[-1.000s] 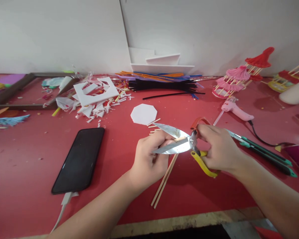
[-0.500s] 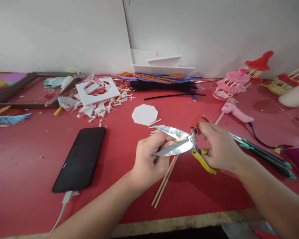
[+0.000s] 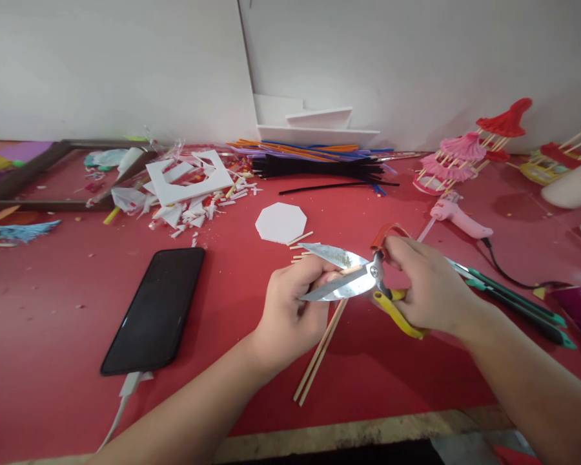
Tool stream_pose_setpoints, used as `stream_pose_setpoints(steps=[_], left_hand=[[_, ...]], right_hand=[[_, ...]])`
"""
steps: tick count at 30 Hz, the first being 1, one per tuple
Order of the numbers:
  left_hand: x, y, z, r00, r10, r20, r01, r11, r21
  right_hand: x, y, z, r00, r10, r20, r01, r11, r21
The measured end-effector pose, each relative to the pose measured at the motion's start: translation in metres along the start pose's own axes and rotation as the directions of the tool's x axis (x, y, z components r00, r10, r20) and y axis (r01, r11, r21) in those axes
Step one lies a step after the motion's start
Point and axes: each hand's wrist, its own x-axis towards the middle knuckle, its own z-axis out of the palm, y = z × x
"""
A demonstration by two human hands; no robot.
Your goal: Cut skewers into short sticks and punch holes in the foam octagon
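Observation:
My right hand (image 3: 428, 284) grips the handles, one red and one yellow, of a pair of scissors (image 3: 356, 286). Their blades stand apart and point left. Between them lies the end of a thin wooden stick (image 3: 352, 270), pinched in my closed left hand (image 3: 290, 313); the blades partly cover those fingers. Two longer wooden sticks (image 3: 314, 365) lie on the red table just below the scissors. Behind my left hand, several short cut sticks (image 3: 301, 238) rest beside a white octagonal foam piece (image 3: 281, 223).
A black phone (image 3: 155, 310) with a cable lies left. White foam scraps (image 3: 188, 187) and bundled pipe cleaners (image 3: 319, 166) are at the back. On the right are a pink glue gun (image 3: 459, 217), a green-black utility knife (image 3: 518, 307) and a pink tiered model (image 3: 458, 155).
Almost nothing differs. The scissors and both hands keep nearly the same position, with the stick end still between the parted blades.

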Motion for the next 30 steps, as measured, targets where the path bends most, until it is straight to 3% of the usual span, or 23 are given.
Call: stream_pose_setpoints(steps=[9,15,17,19,21,23,25,27,30], left_hand=[[-0.002,-0.001,0.001,0.992,-0.091,0.09,0.103,0.985,-0.141],[-0.004,-0.004,0.006,0.984,-0.16,0.077,0.172,0.967,-0.187],[-0.004,-0.006,0.007,0.978,-0.207,0.031,0.208,0.948,-0.24],[-0.002,-0.009,0.007,0.962,-0.271,-0.033,0.248,0.918,-0.309],[0.0,-0.012,0.006,0.933,-0.344,-0.103,0.293,0.896,-0.333],[0.001,-0.014,0.005,0.901,-0.408,-0.149,0.36,0.893,-0.272],[0.001,-0.014,0.004,0.89,-0.429,-0.155,0.412,0.901,-0.134],[0.0,-0.013,0.003,0.911,-0.392,-0.128,0.399,0.916,0.038],[-0.002,-0.011,0.005,0.962,-0.266,-0.063,0.273,0.929,0.25]], right_hand=[[0.004,0.006,-0.005,0.997,-0.074,0.011,0.073,0.997,0.015],[0.002,0.002,-0.005,0.996,-0.035,0.076,0.032,0.999,0.034],[0.002,0.002,-0.002,0.996,0.023,0.087,-0.029,0.997,0.075],[0.002,0.004,0.001,0.98,0.168,0.11,-0.181,0.976,0.121],[0.004,0.008,0.003,0.917,0.375,0.138,-0.392,0.911,0.127],[0.008,0.013,0.005,0.823,0.546,0.155,-0.557,0.829,0.04],[0.011,0.018,0.007,0.773,0.619,0.138,-0.609,0.785,-0.111],[0.013,0.024,0.01,0.767,0.631,0.117,-0.592,0.766,-0.251],[0.012,0.03,0.012,0.775,0.62,0.121,-0.55,0.756,-0.354]])
